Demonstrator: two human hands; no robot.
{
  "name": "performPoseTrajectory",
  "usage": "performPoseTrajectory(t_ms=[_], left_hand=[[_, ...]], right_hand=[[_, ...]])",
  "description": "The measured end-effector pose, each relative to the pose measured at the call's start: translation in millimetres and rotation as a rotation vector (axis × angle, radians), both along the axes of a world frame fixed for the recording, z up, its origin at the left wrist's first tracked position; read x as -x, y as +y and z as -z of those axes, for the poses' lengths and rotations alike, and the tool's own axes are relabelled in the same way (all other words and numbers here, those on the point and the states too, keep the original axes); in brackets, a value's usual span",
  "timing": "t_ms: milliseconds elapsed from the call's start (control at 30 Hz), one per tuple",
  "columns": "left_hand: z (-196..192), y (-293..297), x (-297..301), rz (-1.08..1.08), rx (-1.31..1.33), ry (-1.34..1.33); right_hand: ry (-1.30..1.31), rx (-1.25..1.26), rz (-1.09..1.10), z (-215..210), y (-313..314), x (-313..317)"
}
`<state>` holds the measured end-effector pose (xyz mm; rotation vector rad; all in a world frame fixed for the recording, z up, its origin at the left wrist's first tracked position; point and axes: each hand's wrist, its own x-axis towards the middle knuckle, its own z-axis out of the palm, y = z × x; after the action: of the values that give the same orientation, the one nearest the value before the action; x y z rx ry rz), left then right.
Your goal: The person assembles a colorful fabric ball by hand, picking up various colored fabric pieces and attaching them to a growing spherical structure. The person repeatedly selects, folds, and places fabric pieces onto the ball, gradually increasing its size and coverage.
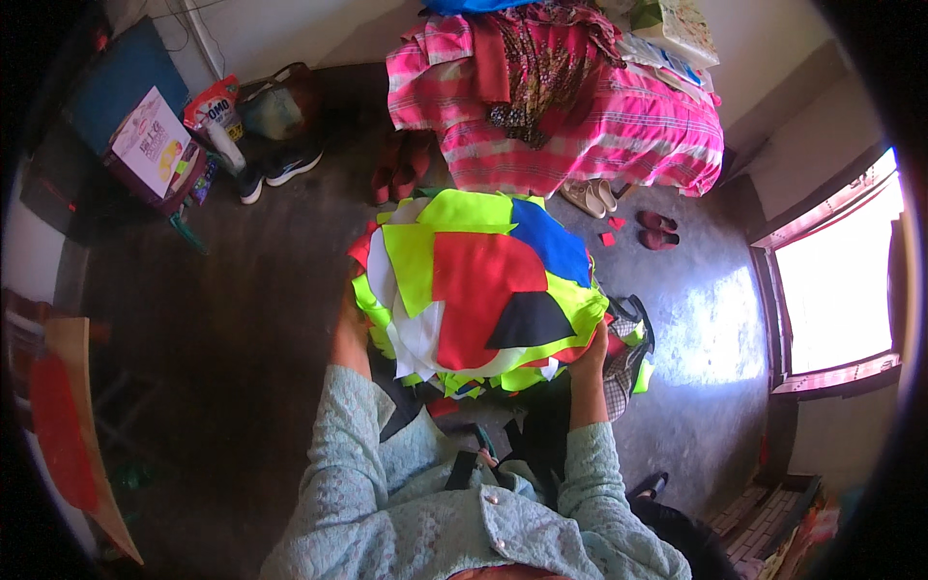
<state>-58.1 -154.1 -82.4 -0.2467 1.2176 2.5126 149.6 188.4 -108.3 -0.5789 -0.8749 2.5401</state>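
Between my hands is a wide, rounded heap of fabric scraps (483,290) in neon yellow, red, white, blue and black. Against its left side is my left hand (351,307), its fingers mostly hidden by the cloth. On the lower right edge, my right hand (592,356) grips the heap, with its fingers partly tucked under the scraps. A black scrap (532,321) and a blue scrap (553,240) lie on top. More loose pieces hang below the heap, near my lap. Whatever supports the heap from beneath is hidden.
Ahead stands a bed-like surface with a pink plaid cloth (580,126) and clothes on it. Shoes (658,230) and small red scraps (608,239) lie on the dark floor. A checked bag or cloth (626,372) is at right, a white carton (152,142) at far left.
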Motion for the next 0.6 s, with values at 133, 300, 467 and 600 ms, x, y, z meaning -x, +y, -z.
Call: performPoseTrajectory(t_ms=[133,300,467,600], left_hand=[[-1,3,27,0.014,0.073,0.084],[0,12,39,0.060,0.137,0.128],[-5,28,50,0.112,0.180,0.163],[-8,42,54,0.151,0.199,0.182]], right_hand=[[0.049,0.069,-0.054,1,2,1],[-0.062,-0.028,0.021,14,-1,-3],[-0.127,-0.038,-0.006,5,-9,6],[-0.119,-0.032,-0.058,2,-6,9]])
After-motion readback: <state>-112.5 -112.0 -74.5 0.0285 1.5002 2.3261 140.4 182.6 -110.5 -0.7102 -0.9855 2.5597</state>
